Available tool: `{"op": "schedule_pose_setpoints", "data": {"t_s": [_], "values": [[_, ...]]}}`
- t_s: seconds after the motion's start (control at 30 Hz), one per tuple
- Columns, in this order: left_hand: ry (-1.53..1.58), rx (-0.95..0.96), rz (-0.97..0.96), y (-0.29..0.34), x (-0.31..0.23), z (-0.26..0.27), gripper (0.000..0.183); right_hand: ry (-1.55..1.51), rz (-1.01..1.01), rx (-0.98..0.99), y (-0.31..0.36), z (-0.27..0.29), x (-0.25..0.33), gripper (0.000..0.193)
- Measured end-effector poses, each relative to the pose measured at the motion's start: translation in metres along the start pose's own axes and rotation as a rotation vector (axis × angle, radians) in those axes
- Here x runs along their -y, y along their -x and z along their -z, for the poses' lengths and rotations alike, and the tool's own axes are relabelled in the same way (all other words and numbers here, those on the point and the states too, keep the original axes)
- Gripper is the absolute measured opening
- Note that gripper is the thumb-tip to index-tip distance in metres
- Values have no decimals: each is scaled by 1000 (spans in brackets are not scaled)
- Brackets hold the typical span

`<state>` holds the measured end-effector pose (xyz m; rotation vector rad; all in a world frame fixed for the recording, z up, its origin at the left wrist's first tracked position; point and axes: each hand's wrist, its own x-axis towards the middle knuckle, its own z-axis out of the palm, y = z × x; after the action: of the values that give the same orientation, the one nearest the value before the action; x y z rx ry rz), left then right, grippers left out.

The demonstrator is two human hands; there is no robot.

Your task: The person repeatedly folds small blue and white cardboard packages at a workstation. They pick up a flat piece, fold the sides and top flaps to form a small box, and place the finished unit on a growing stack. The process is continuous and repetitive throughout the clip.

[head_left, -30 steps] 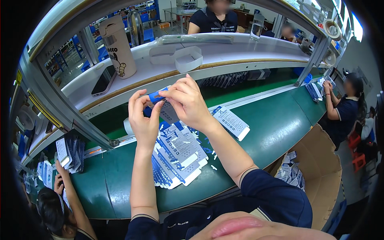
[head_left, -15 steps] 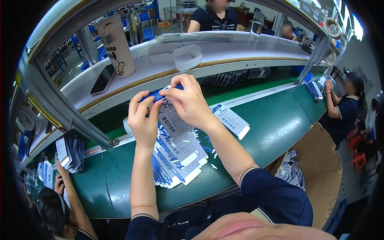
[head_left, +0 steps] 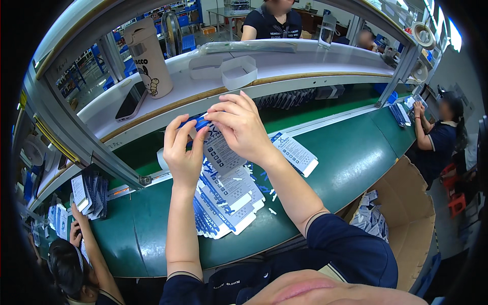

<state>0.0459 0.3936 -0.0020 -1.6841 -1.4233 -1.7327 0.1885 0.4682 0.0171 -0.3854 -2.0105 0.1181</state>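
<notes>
Both hands are raised above the green workbench [head_left: 351, 157] and grip one flat white and blue printed package [head_left: 219, 152]. My left hand [head_left: 182, 155] pinches its upper left edge near a small blue tab [head_left: 200, 123]. My right hand [head_left: 241, 127] holds the top right of the same package. Below them, a fanned stack of several matching packages [head_left: 226, 203] lies on the bench. One more package [head_left: 295, 152] lies apart to the right.
A raised white shelf [head_left: 284, 68] carries a tall beige jug [head_left: 147, 58], a phone [head_left: 131, 100] and a white tray [head_left: 239, 71]. A cardboard box [head_left: 406, 213] with packages stands at lower right. Other people work at left, right and behind the shelf.
Both hands have lifted the package a little higher and toward the shelf. The fingers have shifted along its top edge.
</notes>
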Motion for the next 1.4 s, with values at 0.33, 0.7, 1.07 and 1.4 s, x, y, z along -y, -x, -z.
{"op": "schedule_pose_setpoints", "data": {"t_s": [0.33,0.7,1.07,1.4], "values": [[-6,35,-76,-1,9,1,18,18,13,-1,1,-1,1,17],[11,47,26,-3,0,-1,31,-25,8,-25,-1,3,0,17],[157,54,161,0,4,-4,21,9,74,-95,-3,-1,3,15],[322,134,288,0,6,-2,19,-39,110,-12,-3,2,-4,15]]}}
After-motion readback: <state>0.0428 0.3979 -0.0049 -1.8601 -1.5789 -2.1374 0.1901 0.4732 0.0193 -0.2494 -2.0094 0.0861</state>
